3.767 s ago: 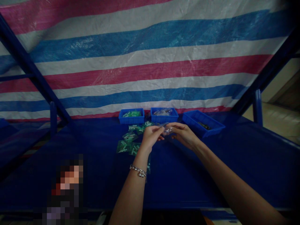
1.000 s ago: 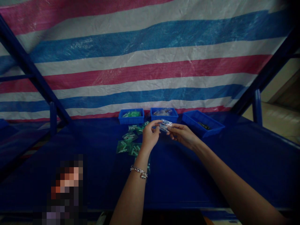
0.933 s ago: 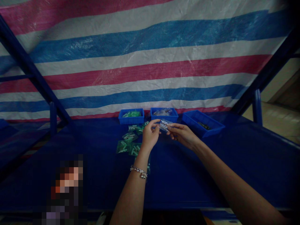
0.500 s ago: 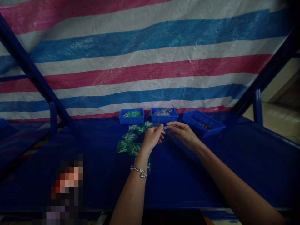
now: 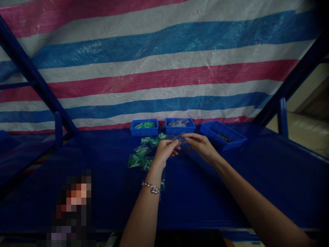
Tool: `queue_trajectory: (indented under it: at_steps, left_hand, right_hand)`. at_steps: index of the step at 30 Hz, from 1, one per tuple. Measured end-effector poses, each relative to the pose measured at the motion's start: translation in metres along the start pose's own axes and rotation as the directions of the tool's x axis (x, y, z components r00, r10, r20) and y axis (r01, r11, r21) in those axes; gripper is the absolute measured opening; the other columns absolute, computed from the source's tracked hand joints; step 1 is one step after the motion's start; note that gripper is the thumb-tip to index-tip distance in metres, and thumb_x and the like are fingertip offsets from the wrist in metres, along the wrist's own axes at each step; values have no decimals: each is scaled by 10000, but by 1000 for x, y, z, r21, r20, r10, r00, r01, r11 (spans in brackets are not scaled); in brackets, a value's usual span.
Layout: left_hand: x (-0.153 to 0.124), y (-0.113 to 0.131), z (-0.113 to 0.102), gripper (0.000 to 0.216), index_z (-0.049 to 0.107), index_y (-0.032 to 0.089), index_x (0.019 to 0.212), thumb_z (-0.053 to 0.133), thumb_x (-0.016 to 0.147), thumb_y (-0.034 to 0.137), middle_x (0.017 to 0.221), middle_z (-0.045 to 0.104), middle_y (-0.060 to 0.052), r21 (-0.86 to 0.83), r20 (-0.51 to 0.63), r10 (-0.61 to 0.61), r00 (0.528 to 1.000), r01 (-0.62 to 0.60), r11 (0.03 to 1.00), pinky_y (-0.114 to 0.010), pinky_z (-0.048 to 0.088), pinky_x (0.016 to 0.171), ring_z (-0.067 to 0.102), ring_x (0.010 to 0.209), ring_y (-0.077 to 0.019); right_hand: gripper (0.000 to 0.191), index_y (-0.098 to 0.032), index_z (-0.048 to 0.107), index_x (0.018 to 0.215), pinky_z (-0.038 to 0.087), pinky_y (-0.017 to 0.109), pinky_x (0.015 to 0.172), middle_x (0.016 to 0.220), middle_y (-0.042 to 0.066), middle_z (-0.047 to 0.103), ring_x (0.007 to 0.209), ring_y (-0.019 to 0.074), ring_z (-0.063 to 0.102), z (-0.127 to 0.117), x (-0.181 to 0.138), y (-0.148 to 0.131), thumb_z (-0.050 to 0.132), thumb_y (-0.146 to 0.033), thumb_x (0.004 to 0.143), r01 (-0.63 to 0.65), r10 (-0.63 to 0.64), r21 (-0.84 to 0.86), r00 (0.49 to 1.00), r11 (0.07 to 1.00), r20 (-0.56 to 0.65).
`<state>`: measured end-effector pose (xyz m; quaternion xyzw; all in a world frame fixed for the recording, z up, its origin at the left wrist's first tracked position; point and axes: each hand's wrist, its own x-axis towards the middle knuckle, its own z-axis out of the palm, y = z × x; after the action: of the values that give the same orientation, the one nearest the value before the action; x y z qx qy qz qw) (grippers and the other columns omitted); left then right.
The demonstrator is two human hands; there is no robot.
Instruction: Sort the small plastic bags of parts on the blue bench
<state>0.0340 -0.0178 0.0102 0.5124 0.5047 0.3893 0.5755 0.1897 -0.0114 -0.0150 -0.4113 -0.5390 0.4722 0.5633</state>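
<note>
A small clear plastic bag (image 5: 181, 138) is stretched between my two hands, above the table. My left hand (image 5: 167, 150), with a silver bracelet (image 5: 152, 188) on its wrist, pinches the bag's near side between thumb and fingers. From the right, my right hand (image 5: 202, 145) has its thumb and fingers closed on the bag's other edge. Whether anything lies inside the bag I cannot tell. Several green-tinted bags of small pale pieces (image 5: 142, 149) lie on the table beside and partly behind my left hand and forearm.
Along the back stand a blue bin of green bags (image 5: 144, 125), a blue bin of clear bags (image 5: 180, 124), and an angled blue bin with small dark parts (image 5: 223, 135). A striped sheet (image 5: 154, 75) hangs behind the blue table (image 5: 205, 206). Blue frame posts (image 5: 58, 130) flank it.
My hands stay almost in place. The clear bag has turned and spread, so more of it shows between them. My left hand has shifted and tilted slightly.
</note>
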Motion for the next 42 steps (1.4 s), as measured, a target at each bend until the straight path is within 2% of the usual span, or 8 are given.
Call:
queue_trajectory:
  at_steps: [4,9,14,20,23,30,36,42]
  left_hand:
    - [1,0,-1,232,605,115,838,553,755,325,726,636,-49,-43,-16,12,1000,-13,999,-148,338,436,490,441,-28]
    - [2,1,-1,282,568,113,723,560,735,395,669,596,-29,-84,-62,-18,998,12,996,-158,341,432,490,437,-35]
    - [1,1,0,183,561,118,718,563,724,301,625,571,-12,-107,-37,-41,998,37,994,-160,344,429,495,434,-43]
    - [4,-2,-1,212,581,137,871,572,718,284,611,558,9,-91,-184,137,973,-156,984,-144,348,418,459,419,-33]
    - [7,-4,-2,249,587,150,945,563,713,236,666,574,3,-52,-241,224,944,-243,969,-154,368,425,470,440,-41]
    - [9,-7,-3,137,646,140,756,517,710,152,802,637,-40,83,-106,381,919,-373,924,-165,393,489,545,586,-80]
    - [10,-8,-3,176,654,140,767,485,723,126,841,646,-49,132,-79,407,910,-395,909,-177,410,544,558,644,-94]
    - [13,-7,-4,278,581,151,1013,466,763,192,872,602,-52,116,-205,337,919,-319,941,-175,386,490,539,554,-71]
  right_hand:
    - [232,-224,691,806,413,248,532,884,49,643,743,170,565,0,0,0,696,-370,625,-14,14,7,1000,1000,28]
    - [201,-221,686,762,406,249,526,861,41,637,729,163,552,1,-1,-1,698,-362,620,-34,33,11,997,999,74]
    - [182,-220,678,747,403,247,528,835,25,626,683,140,537,3,-3,-4,706,-340,613,-46,42,44,995,998,89]
    - [357,-261,601,1004,394,221,513,912,19,614,675,122,552,-1,-1,-2,672,-350,667,-68,66,49,997,997,26]
    - [314,-228,596,957,377,214,484,804,21,623,590,107,549,-2,-1,-1,620,-422,712,-150,150,51,989,987,11]
    - [390,-160,610,770,363,226,462,678,56,647,505,111,552,2,-3,-7,525,-541,748,-314,284,141,938,939,197]
    - [210,-171,638,781,352,217,470,663,17,649,490,88,533,1,-2,-3,707,-315,643,-261,223,173,951,950,212]
    - [208,-175,650,770,336,222,466,630,11,643,493,96,533,0,0,-1,727,-256,595,-243,229,179,969,954,95]
